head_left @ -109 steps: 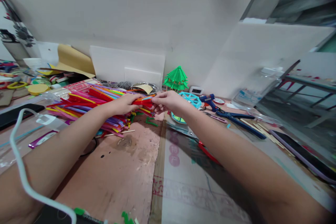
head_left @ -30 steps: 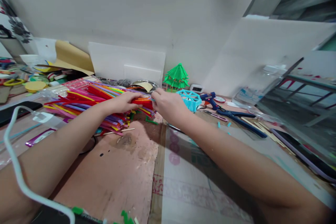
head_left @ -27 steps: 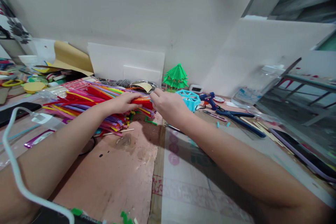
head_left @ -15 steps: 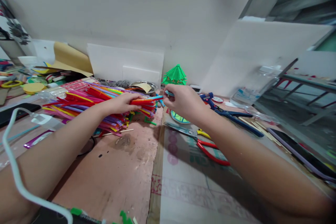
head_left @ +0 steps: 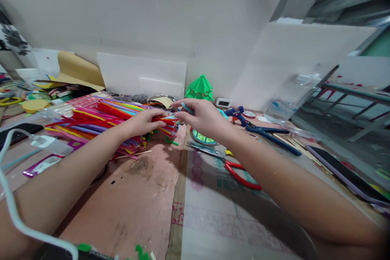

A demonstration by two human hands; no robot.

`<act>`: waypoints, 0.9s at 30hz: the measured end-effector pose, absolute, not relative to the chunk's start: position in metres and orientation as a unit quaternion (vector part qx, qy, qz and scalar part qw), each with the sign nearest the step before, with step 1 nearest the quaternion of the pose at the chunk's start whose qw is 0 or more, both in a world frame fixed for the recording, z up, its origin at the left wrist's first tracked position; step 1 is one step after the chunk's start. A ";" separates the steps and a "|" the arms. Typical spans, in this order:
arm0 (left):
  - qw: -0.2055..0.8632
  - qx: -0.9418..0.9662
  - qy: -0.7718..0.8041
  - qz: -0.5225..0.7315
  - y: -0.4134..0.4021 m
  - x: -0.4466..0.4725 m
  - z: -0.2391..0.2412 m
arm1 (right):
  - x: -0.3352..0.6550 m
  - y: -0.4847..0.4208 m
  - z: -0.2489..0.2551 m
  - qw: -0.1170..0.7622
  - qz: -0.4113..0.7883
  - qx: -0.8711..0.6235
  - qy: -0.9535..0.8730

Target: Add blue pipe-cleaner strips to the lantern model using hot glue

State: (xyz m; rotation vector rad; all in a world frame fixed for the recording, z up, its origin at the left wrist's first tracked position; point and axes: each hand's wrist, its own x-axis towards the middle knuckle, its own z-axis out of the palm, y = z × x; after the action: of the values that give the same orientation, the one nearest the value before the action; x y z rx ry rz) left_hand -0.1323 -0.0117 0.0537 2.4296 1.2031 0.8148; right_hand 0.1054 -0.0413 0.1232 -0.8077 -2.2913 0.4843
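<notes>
I am clasping pipe cleaners (head_left: 96, 118) with left grip (head_left: 146, 122), left of scissors (head_left: 224, 158), bulk seemingly unused; right grip (head_left: 202, 118) pinching blue strand (head_left: 186, 108). Beyond scissors, green model (head_left: 200, 87) standing, apparently assembled.

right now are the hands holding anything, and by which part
The left hand pinches thin multicoloured strips near their right-hand ends; the right hand holds a slim light-blue strip, by which part cannot be told.
</notes>
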 end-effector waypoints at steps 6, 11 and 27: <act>0.173 0.848 0.417 0.279 -0.016 -0.133 0.060 | 0.098 -0.036 0.126 0.281 0.340 -0.281 -0.852; 0.176 0.840 0.427 0.287 -0.017 -0.131 0.059 | 0.104 -0.038 0.124 0.202 0.341 -0.235 -0.888; 0.174 0.826 0.445 0.300 -0.015 -0.128 0.057 | 0.088 -0.021 0.115 0.369 0.341 -0.278 -0.818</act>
State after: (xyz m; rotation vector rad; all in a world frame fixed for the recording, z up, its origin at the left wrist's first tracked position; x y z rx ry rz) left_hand -0.1281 -0.0151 0.0567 2.3408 1.2621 0.8492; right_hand 0.0877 -0.0213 0.1152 -0.7145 -2.1004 0.8752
